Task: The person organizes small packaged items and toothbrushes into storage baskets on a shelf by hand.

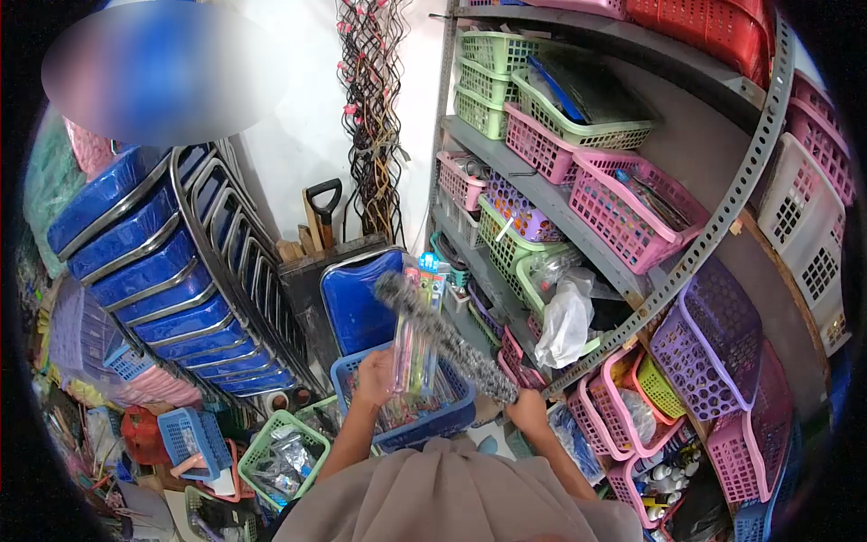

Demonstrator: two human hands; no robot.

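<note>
My left hand [372,379] is closed around the lower left side of a clear packet [417,348] of slim, pen-like coloured sticks. The packet stands upright, with a bright blue piece at its top. In my right hand [528,411] is the end of a grey fluffy duster [452,341]. It slants up to the left, and its fluffy head crosses in front of the packet. Below both, a blue basket [456,417] holds many small packaged items. The basket's near side is partly hidden by a grey-brown garment.
A stack of blue-seated metal chairs [163,280] rises on the left. Metal shelves [587,226] on the right carry pink, green and purple baskets. A green basket [284,417] with plastic-wrapped items stands left of the blue one. A black-handled tool [323,203] leans at the wall.
</note>
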